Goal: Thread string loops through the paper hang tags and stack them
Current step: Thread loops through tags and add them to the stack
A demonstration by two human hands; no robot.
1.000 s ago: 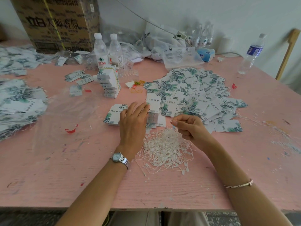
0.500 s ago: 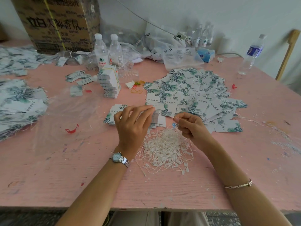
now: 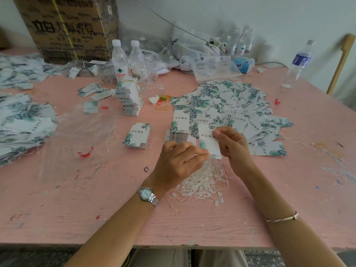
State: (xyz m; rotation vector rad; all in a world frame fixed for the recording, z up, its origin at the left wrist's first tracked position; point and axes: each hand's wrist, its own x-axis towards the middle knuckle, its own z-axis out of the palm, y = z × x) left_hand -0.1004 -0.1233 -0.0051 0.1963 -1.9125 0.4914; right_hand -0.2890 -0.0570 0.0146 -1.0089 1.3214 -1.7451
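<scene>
A white hang tag [image 3: 208, 143] with green leaf print is held up above the table between both hands. My left hand [image 3: 178, 162] pinches its lower left edge. My right hand [image 3: 232, 145] pinches its right side near the top; any string in those fingers is too small to see. Below the hands lies a tangle of white string loops [image 3: 202, 185]. A small stack of unthreaded tags [image 3: 178, 136] sits just behind my left hand. A wide spread of threaded tags [image 3: 231, 106] covers the table beyond my right hand.
Another small tag stack [image 3: 137, 137] lies left of the hands, a taller stack [image 3: 131, 99] behind it. Water bottles [image 3: 128, 60] and a cardboard box [image 3: 69, 29] stand at the back. Heaps of tags [image 3: 23, 120] fill the left edge. A bottle [image 3: 297, 64] stands far right.
My left hand lifted one tag off the small stack and brought it toward me. My right hand rose from the string pile and took hold of the tag's right side.
</scene>
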